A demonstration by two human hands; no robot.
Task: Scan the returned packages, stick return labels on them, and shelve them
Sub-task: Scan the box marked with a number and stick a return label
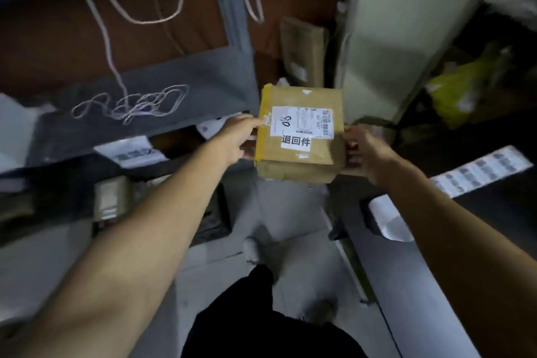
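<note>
Two bare arms hold a brown taped cardboard package [300, 136] in the air above a grey floor [284, 212]. The left hand [236, 136] and right hand [363, 151] clamp curled fingers on its opposite edges. A white return label [295, 141] sits below its shipping label [302, 121].

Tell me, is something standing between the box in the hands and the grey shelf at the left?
Nothing visible blocks it. The left hand and right hand hold the box in open air beside the grey shelf. A loose white cord lies on that shelf surface.
</note>
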